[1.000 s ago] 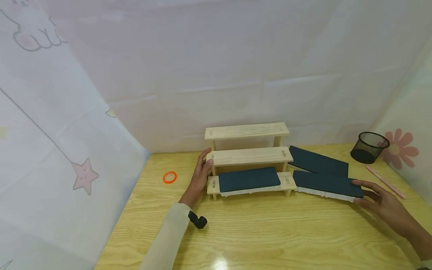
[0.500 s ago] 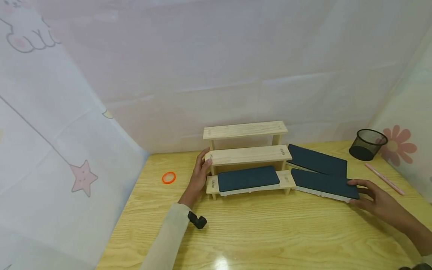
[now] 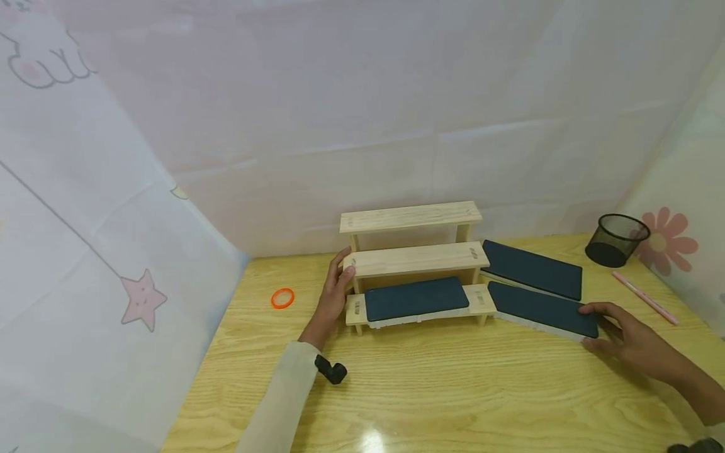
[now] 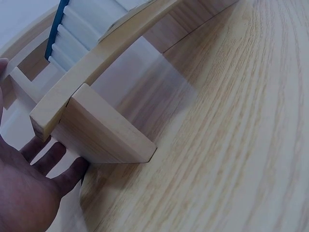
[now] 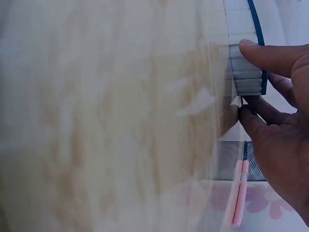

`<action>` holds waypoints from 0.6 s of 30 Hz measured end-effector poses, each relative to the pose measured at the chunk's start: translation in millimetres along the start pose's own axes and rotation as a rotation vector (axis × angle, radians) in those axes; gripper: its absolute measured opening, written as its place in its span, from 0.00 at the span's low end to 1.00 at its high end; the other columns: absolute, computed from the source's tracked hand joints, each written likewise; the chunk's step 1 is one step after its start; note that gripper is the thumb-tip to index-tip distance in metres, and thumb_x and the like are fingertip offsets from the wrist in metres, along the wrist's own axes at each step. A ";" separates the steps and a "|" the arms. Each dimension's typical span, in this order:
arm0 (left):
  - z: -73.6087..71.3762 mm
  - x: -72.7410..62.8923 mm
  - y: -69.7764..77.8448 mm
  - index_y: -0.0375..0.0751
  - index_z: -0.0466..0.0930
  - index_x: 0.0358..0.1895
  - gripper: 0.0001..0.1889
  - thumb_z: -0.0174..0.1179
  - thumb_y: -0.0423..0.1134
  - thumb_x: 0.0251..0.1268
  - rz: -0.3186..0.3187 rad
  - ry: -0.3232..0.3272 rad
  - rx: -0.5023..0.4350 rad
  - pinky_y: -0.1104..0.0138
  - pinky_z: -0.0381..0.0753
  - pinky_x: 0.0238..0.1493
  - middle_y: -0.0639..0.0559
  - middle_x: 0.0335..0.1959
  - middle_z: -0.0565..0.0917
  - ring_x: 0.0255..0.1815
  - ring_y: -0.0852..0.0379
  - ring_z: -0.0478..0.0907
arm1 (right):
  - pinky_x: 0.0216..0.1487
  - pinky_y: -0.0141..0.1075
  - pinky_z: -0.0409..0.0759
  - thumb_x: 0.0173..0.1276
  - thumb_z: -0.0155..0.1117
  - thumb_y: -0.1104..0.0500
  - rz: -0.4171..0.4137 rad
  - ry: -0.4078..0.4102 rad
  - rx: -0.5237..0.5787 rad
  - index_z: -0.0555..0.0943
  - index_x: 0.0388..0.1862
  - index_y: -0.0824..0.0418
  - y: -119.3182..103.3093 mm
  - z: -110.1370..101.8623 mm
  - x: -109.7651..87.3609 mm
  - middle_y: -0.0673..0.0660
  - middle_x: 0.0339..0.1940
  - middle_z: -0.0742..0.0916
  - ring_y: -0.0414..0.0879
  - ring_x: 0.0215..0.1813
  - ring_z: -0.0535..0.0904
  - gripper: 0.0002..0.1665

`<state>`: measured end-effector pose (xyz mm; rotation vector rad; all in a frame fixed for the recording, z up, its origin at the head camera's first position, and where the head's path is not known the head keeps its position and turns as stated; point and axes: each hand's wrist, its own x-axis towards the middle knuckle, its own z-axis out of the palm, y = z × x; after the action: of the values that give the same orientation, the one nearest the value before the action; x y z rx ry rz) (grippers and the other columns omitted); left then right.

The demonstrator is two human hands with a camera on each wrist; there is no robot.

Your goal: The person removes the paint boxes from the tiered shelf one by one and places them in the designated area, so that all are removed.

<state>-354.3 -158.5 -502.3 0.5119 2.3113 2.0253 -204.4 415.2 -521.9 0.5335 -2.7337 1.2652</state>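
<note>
The table [image 3: 453,390] has a wide stretch of wood running to 6 o'clock from the wooden shelf [image 3: 416,257]. Its far edge meets the pale cloth wall [image 3: 396,157] at 12 o'clock. A mesh cup [image 3: 614,255] is at 3 o'clock, with a pink pen [image 3: 646,298] near it, and an orange ring [image 3: 282,307] is at 9 o'clock. The near blue box [image 3: 540,308] is just beside the shelf's 4 o'clock end; I can't tell if they touch. The back blue box [image 3: 535,267] is partly hidden behind the shelf. 1 more blue box, the step box [image 3: 417,299], sits on the lowest of 3 steps. The right wrist view is blurry on the table, and the right arm gets cut off at 4 o'clock. The left hand [image 3: 334,289] grips the middle step's 9 o'clock end, arm stretched out. The right hand [image 3: 637,343] pinches the near blue box's 4 o'clock end, thumb on its white side.
</note>
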 end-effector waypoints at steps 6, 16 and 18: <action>-2.2 -1.5 2.3 0.71 0.50 0.79 0.29 0.44 0.57 0.81 -0.022 0.005 0.003 0.36 0.49 0.72 0.60 0.81 0.45 0.80 0.47 0.45 | 0.60 0.14 0.62 0.69 0.68 0.65 -0.018 -0.003 0.009 0.66 0.68 0.66 4.2 1.6 0.7 0.59 0.65 0.68 0.17 0.66 0.59 0.32; 2.2 -6.3 4.9 0.79 0.52 0.77 0.28 0.45 0.63 0.77 0.004 0.008 -0.008 0.36 0.53 0.70 0.57 0.76 0.55 0.75 0.47 0.55 | 0.59 0.13 0.61 0.69 0.69 0.62 -0.006 0.004 -0.026 0.67 0.68 0.62 7.9 0.5 -2.8 0.59 0.66 0.68 0.16 0.66 0.58 0.32; 1.1 -9.9 4.8 0.79 0.50 0.77 0.29 0.45 0.63 0.77 -0.002 0.007 -0.013 0.35 0.53 0.70 0.56 0.76 0.54 0.75 0.46 0.56 | 0.59 0.13 0.62 0.69 0.69 0.63 -0.016 0.009 -0.029 0.67 0.68 0.64 7.5 0.5 -1.5 0.57 0.65 0.69 0.17 0.67 0.59 0.32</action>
<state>-343.6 -159.5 -499.8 0.5025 2.2992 2.0433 -205.6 419.7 -528.0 0.5446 -2.7302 1.2198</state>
